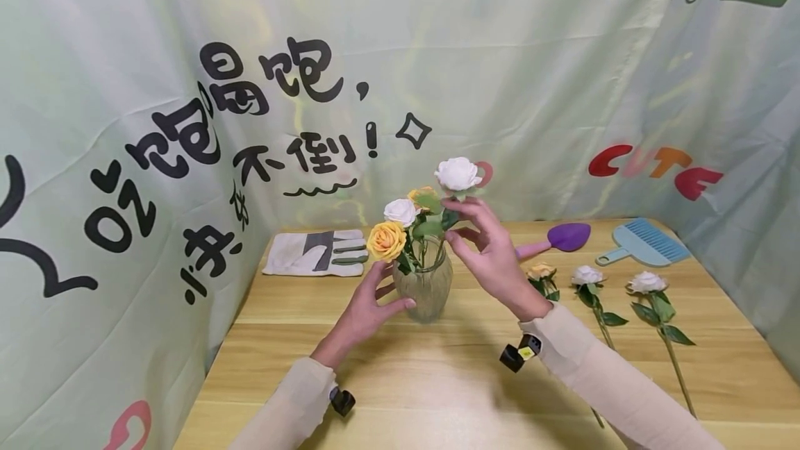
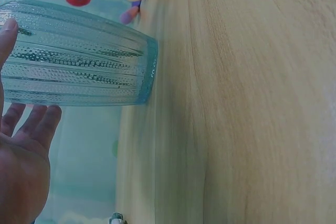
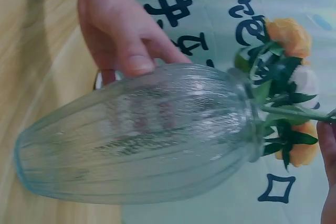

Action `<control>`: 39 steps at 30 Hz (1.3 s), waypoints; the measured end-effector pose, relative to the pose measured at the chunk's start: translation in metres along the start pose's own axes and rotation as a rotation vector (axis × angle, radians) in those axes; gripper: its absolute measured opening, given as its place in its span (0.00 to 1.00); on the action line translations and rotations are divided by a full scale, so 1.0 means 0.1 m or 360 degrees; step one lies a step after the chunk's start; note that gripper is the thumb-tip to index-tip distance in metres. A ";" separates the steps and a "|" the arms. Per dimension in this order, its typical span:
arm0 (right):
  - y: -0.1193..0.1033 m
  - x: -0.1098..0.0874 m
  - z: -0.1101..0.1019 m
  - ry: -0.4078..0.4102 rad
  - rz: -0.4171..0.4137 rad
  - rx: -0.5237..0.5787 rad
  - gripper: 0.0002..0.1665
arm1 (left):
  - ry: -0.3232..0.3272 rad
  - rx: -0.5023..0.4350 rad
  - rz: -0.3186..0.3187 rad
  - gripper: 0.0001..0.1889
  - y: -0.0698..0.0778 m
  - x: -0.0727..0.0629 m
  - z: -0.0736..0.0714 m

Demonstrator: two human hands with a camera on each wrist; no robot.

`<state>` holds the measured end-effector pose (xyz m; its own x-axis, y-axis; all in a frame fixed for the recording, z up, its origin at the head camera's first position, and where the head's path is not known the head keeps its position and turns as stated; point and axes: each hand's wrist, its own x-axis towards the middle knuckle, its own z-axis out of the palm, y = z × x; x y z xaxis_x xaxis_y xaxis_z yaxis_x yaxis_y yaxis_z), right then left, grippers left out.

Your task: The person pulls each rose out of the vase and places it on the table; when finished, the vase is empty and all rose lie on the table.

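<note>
A ribbed clear glass vase (image 1: 431,290) stands upright on the wooden table. My left hand (image 1: 362,307) holds its left side, thumb in front and fingers behind. In the vase are two yellow roses, the nearer one (image 1: 386,240) leaning left, and a white rose (image 1: 401,212). Above the rim, my right hand (image 1: 490,252) pinches the stem of another white rose (image 1: 458,173), its bloom higher than the others. In the right wrist view this green stem (image 3: 296,113) runs to the vase mouth; how deep it reaches inside is unclear.
Grey-and-white gloves (image 1: 315,253) lie at the back left. A purple trowel (image 1: 569,236) and a light-blue toothed dustpan (image 1: 650,242) are at the back right. In front of them lie a yellow rose (image 1: 541,271) and two white roses (image 1: 648,282). A printed curtain (image 1: 531,89) hangs behind.
</note>
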<state>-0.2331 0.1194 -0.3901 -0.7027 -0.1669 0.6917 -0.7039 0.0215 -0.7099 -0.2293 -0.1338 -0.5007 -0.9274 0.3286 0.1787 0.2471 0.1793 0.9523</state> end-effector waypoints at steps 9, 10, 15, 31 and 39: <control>-0.10 0.23 -0.17 0.0328 0.0045 0.0186 0.27 | -0.0017 -0.0013 0.0015 0.46 -0.01 0.00 0.00; -0.10 0.26 -0.20 0.0383 0.0038 0.0235 0.27 | -0.0019 -0.0016 0.0018 0.46 -0.01 0.00 0.00; -0.16 0.37 -0.40 0.0666 -0.0046 0.0389 0.26 | -0.0021 -0.0010 0.0020 0.45 -0.01 -0.01 0.00; 0.03 -0.22 -1.34 0.0235 0.0533 -0.0019 0.25 | -0.0017 -0.0023 0.0008 0.45 -0.01 0.00 0.00; 0.40 -0.65 -1.22 -0.0312 0.0821 -0.0381 0.27 | -0.0018 -0.0042 -0.0002 0.44 -0.02 0.00 0.00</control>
<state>-0.2286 0.2511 -0.4475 -0.9435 -0.2542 0.2125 -0.2972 0.3659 -0.8819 -0.2300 -0.1343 -0.5023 -0.9244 0.3390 0.1747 0.2382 0.1554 0.9587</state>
